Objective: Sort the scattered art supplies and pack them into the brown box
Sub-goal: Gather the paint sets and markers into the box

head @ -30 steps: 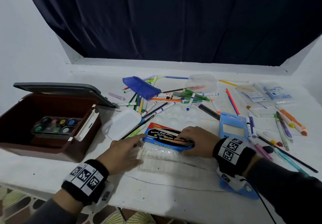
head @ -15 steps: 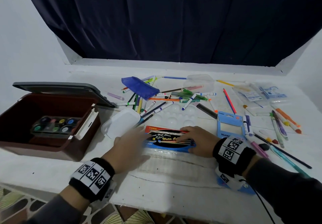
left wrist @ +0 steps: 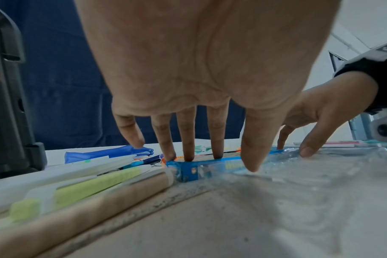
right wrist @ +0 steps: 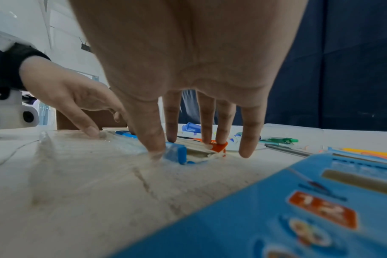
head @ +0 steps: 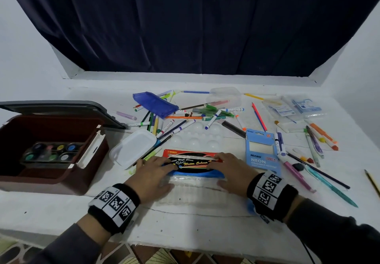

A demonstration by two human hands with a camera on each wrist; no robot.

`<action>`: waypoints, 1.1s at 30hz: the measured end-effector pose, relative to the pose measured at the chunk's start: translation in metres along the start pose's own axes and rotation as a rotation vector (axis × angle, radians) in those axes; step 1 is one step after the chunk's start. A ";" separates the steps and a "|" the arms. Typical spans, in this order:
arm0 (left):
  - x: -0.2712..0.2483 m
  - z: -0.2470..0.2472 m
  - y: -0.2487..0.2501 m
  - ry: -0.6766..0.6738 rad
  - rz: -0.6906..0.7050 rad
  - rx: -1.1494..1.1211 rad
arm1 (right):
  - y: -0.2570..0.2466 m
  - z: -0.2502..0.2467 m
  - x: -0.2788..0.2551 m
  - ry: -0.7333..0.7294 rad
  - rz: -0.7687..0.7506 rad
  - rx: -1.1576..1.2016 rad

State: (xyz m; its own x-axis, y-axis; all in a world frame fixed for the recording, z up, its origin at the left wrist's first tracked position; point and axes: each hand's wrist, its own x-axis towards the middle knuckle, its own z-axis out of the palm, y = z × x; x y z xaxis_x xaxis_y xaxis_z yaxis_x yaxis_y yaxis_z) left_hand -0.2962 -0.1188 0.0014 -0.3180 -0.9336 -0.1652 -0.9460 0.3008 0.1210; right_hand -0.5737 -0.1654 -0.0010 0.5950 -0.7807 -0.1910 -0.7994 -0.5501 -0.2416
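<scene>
A red, black and blue watercolour box [head: 192, 162] lies flat near the table's front edge. A clear plastic tray [head: 193, 194] sticks out of its near side. My left hand [head: 156, 171] has straight fingers [left wrist: 188, 153] pressing on the box's left end, with the thumb down on the tray. My right hand [head: 230, 168] presses the right end the same way, its thumb [right wrist: 152, 144] against the blue near edge [right wrist: 177, 153]. The open brown box [head: 41, 183] stands at the left with a set of paint pots [head: 51, 152] inside.
A white lid [head: 133, 148] and a white palette [head: 197, 136] lie just behind the hands. A blue Ninso pencil box [head: 262, 152] sits right of my right hand. Markers [head: 211, 117], a blue pouch [head: 155, 103], pens [head: 316, 140] and plastic packets [head: 296, 107] are scattered across the back and right.
My left hand has moved right from the tray's left side onto the watercolour box. The right hand has stayed on the box's right end.
</scene>
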 end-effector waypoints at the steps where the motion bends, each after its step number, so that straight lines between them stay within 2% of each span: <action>1: 0.001 -0.001 0.002 0.012 -0.001 0.001 | -0.001 0.000 0.000 0.010 0.002 -0.009; 10: 0.009 0.003 -0.004 0.087 0.009 0.001 | 0.000 0.001 0.001 0.057 0.010 0.019; 18: 0.010 -0.008 -0.009 0.039 0.026 -0.102 | 0.004 0.000 0.000 0.096 0.041 0.074; 20: 0.007 -0.012 -0.009 0.089 0.056 -0.175 | 0.005 -0.003 -0.002 0.162 0.080 0.177; 23: 0.007 -0.025 -0.002 0.208 0.096 -0.318 | 0.006 -0.011 -0.007 0.379 0.103 0.356; 25: 0.015 -0.035 0.008 0.293 0.110 -0.403 | 0.007 -0.018 -0.014 0.524 0.148 0.397; 27: 0.026 -0.042 0.019 0.365 0.134 -0.491 | 0.009 -0.028 -0.024 0.602 0.220 0.420; 33: 0.053 -0.052 0.059 0.357 0.207 -0.566 | 0.043 -0.048 -0.066 0.729 0.293 0.392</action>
State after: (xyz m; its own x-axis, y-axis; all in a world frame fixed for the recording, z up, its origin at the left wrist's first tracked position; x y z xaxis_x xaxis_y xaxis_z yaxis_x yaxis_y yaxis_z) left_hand -0.3656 -0.1604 0.0505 -0.3562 -0.9040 0.2364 -0.6588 0.4224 0.6225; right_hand -0.6517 -0.1517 0.0468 0.0621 -0.9432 0.3265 -0.7455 -0.2613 -0.6131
